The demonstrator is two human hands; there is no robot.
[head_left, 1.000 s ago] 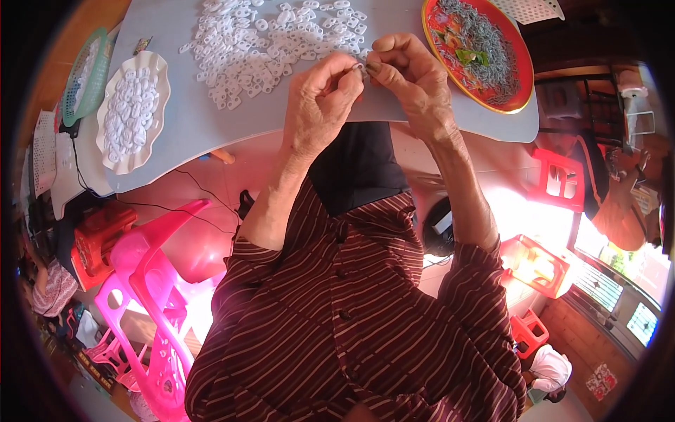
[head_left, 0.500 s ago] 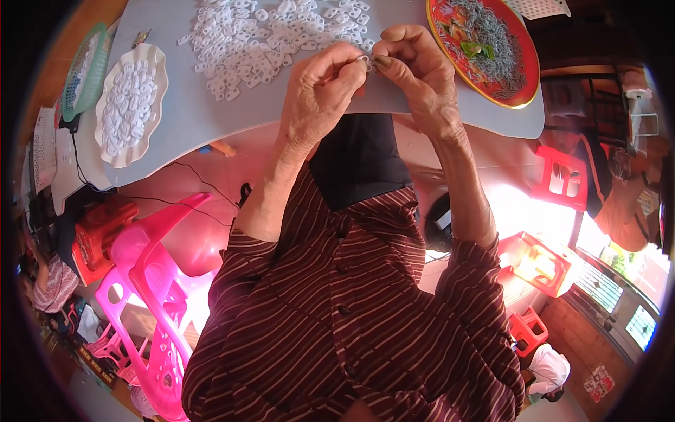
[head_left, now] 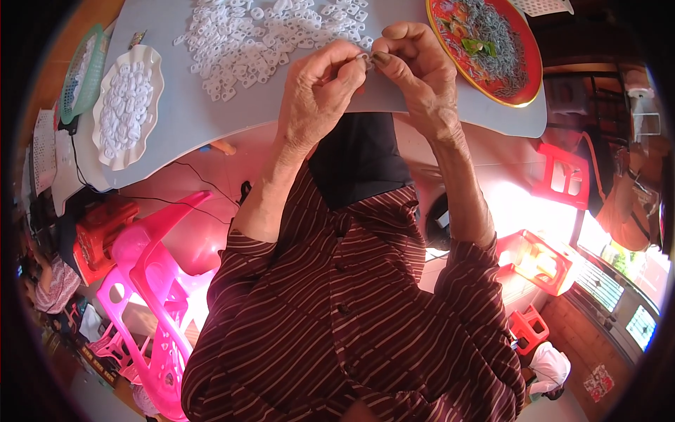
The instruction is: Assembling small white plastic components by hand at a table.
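Above the near edge of the table my two hands meet at the fingertips. My left hand [head_left: 325, 88] is closed, pinching a small white plastic piece [head_left: 363, 58] with a hole between thumb and forefinger. My right hand [head_left: 420, 81] presses its thumb and forefinger together right beside that piece; what they grip is too small to make out, and its other fingers are curled. Just beyond my hands, many loose white plastic pieces [head_left: 235, 53] with holes are spread over the table. Near my right hand is a red plate [head_left: 529, 81] with a gold rim, heaped with thin grey nail-like pins [head_left: 508, 53].
On the grey table [head_left: 190, 119], a wavy white dish [head_left: 156, 91] of white pieces stands at the left, by a green basket [head_left: 93, 91]. Pink plastic chairs [head_left: 144, 281] and a red stool [head_left: 105, 235] are below left. More red stools [head_left: 538, 264] stand at right, and a person [head_left: 548, 366] is lower right.
My hands stay nearly in place, fingertips still together at the white piece, with only slight finger movement. The view has shifted very slightly.
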